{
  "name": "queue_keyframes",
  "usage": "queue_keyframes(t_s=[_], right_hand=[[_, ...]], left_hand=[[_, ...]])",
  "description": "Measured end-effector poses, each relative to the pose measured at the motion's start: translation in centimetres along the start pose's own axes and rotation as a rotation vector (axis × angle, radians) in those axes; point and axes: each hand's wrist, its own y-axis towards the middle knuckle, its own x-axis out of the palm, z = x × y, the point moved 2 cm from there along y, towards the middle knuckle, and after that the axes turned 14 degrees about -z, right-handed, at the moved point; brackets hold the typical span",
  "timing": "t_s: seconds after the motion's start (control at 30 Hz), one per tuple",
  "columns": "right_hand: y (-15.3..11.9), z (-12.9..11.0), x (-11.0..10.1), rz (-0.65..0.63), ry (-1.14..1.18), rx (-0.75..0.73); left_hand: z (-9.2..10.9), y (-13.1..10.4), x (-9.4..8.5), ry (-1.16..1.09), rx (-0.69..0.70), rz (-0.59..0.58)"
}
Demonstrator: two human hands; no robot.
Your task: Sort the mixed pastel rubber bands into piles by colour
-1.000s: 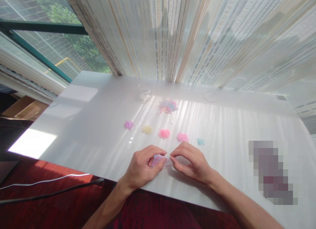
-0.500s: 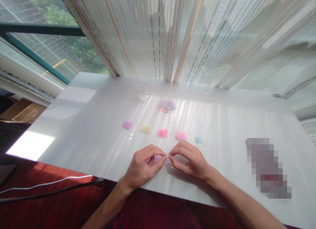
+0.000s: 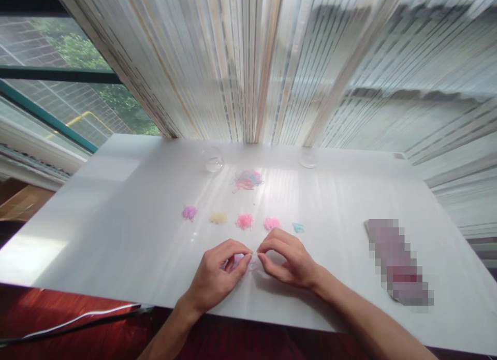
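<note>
Over the smooth white tabletop [image 3: 135,220], the left hand [image 3: 217,268] and right hand [image 3: 291,260] curve face to face, each grip's thumb and forefinger tips close together; whether they pinch anything, I cannot tell. Beneath and between them lies a lilac pile [image 3: 236,262] of thin strands, with a smaller, flatter teal clump [image 3: 298,227] beyond.

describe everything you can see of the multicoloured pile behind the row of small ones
The multicoloured pile is a loose, low tangle of thin strands or loops, mostly pink and pale blue, slightly shiny, perhaps rubber or plastic. A few stray strands stick out at its edges. It lies on the white table, beyond the five small piles. Only the table visibly touches it.
</note>
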Motion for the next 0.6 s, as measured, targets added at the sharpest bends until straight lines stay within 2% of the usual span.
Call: queue_keyframes(t_s=[0.2, 0.43, 0.6], right_hand=[[0.1, 0.1, 0.4, -0.02, -0.019, -0.015], [0.3, -0.1, 0.5, -0.039, -0.031, -0.027], [0.4, -0.1, 0.6, -0.039, -0.043, -0.02]], left_hand=[[-0.2, 0.2, -0.1, 0.007, 0.026, -0.016], [-0.6, -0.4, -0.4, -0.003, -0.008, 0.004], [-0.9, -0.8, -0.3, 0.006, -0.017, -0.04]])
